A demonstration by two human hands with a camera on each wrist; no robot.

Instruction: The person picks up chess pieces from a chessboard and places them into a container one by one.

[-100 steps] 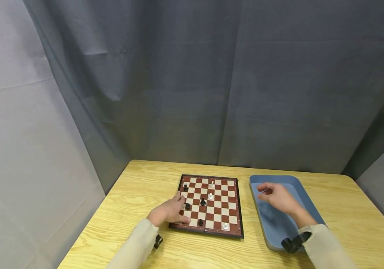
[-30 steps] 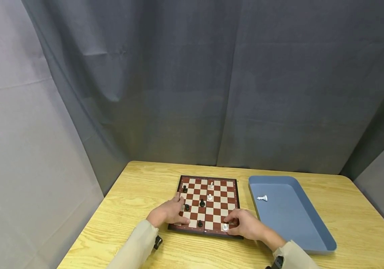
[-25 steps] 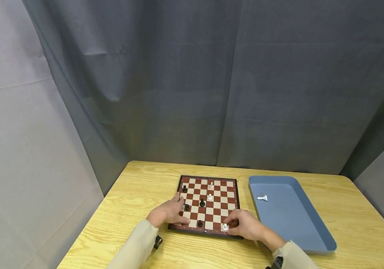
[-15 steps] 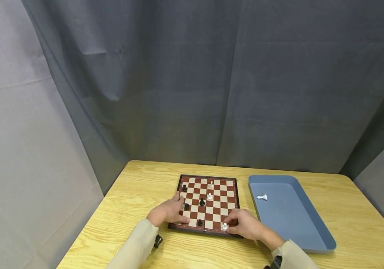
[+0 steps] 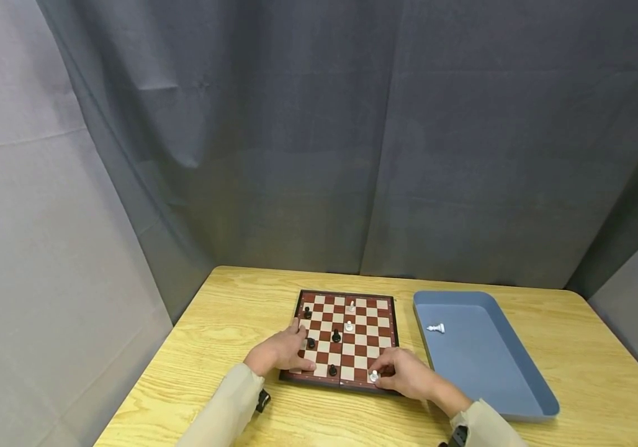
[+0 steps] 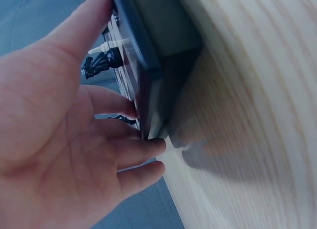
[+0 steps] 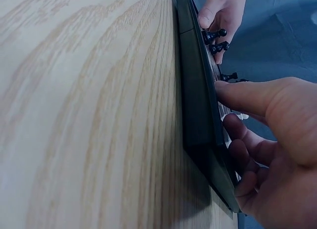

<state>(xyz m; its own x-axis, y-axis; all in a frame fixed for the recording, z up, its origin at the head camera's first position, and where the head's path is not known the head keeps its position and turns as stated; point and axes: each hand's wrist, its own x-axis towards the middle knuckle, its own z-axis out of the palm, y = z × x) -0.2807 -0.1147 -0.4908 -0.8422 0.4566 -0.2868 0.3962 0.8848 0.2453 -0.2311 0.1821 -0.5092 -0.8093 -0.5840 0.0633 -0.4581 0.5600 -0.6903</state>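
A folding chessboard (image 5: 372,341) lies flat on the table with several chess pieces upright on it. My left hand (image 5: 280,352) rests on its left side, fingers spread at the edge and thumb on the near corner, beside a black pawn (image 5: 311,343). At the near right corner, my right hand (image 5: 411,374) pinches a white pawn (image 5: 373,376) between thumb and forefinger. That pawn appears to be on its square. In the right wrist view the right thumb (image 7: 237,93) touches the board's rim and the other fingers are bent; the pawn is hidden there.
Right of the board stands a blue tray (image 5: 486,366), with a white chess piece (image 5: 435,328) lying on its side. Other black pieces (image 5: 336,336) and white pieces (image 5: 349,326) stand farther up the board. Grey curtains (image 5: 296,155) hang behind the wooden table (image 5: 241,298).
My right hand has left the tray, where a white piece now lies, and moved left to the white pawn at the board's corner. My left hand has stayed in place.
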